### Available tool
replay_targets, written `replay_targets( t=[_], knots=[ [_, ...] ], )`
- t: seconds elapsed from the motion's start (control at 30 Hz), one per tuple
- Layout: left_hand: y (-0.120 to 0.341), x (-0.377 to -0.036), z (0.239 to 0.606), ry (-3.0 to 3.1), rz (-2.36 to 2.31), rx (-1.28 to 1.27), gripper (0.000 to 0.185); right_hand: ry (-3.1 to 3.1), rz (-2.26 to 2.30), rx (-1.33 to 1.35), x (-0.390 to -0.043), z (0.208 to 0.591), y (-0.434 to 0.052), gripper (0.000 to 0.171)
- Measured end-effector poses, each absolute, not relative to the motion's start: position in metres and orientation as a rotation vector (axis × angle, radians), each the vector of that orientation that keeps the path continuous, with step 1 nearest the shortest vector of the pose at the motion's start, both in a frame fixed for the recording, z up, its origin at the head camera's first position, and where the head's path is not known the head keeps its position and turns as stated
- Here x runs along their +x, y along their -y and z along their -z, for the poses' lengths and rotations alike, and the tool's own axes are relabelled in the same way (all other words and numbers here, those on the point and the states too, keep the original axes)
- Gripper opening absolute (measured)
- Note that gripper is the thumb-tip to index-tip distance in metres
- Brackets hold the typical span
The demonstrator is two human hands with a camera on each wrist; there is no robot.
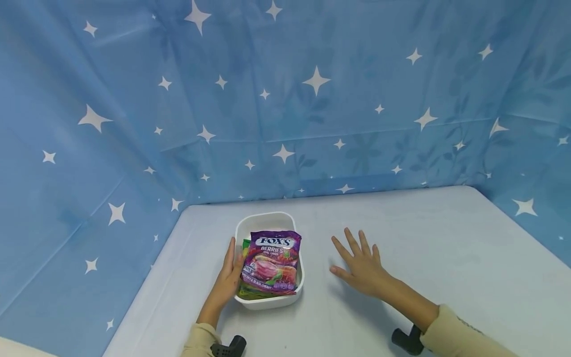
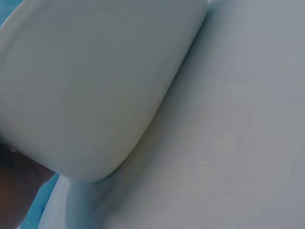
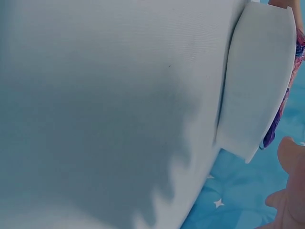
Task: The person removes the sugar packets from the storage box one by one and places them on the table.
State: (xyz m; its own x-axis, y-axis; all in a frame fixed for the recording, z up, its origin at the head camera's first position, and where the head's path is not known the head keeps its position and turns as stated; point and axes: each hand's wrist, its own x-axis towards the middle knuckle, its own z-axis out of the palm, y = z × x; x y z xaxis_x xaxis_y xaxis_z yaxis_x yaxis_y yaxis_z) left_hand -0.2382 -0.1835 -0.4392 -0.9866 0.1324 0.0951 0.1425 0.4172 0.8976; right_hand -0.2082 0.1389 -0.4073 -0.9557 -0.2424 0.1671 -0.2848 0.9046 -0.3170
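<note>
White tub (image 1: 264, 220) at near left of the table (image 1: 446, 238), long axis near-to-far, purple candy bag (image 1: 273, 260) inside; left hand (image 1: 229, 277) flat against its left wall, seemingly ungripped, nearer than the splayed, empty right hand (image 1: 361, 265) resting well to its right.

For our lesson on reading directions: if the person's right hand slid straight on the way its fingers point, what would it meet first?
The right hand points up and slightly left over bare table. The way looks free to the starred blue backdrop; the white tub lies off to its left.
</note>
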Motion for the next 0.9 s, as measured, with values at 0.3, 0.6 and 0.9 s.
replay_targets(
  t=[0.3,0.6,0.9],
  knots=[
    [0.188,-0.24,0.445,2.567,1.873,-0.138,0.057,2.98,-0.567,0.436,-0.216,0.403,-0.127,0.069],
    [0.196,-0.244,0.461,2.215,2.362,-0.318,0.055,3.047,-0.639,0.419,-0.222,0.408,-0.116,0.069],
    [0.194,-0.244,0.462,2.268,2.34,-0.272,0.055,3.073,-0.771,0.397,-0.23,0.41,-0.105,0.076]
  ],
)
